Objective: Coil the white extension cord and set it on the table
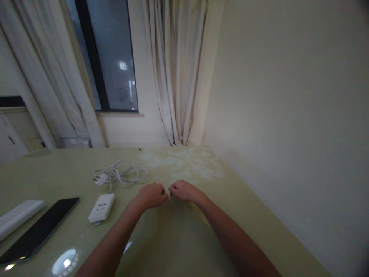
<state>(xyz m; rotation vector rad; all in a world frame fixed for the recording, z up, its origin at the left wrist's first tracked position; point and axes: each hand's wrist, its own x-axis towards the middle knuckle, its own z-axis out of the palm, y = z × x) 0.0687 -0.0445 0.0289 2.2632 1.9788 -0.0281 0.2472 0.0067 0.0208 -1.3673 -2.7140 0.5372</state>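
Observation:
My left hand (152, 195) is closed, its curled fingers turned toward the middle, just above or on the pale green tabletop (245, 215). Almost touching it, my right hand (183, 191) is closed in the same way, with only a narrow gap between the two. What the fingers hold, if anything, is hidden or too small to make out. Left of my left forearm lies a white socket block (102, 207) of an extension lead. Its white cable (127, 173) is loosely coiled behind it, with the plug (101, 178) at the coil's left side.
A black flat tablet-like device (40, 229) lies at the left, beside a long white object (20, 215). Behind the table are curtains (178, 69) and a dark window (112, 54). A plain wall (288, 115) borders the table's right side. A tiny dark object (140, 149) lies near the far edge.

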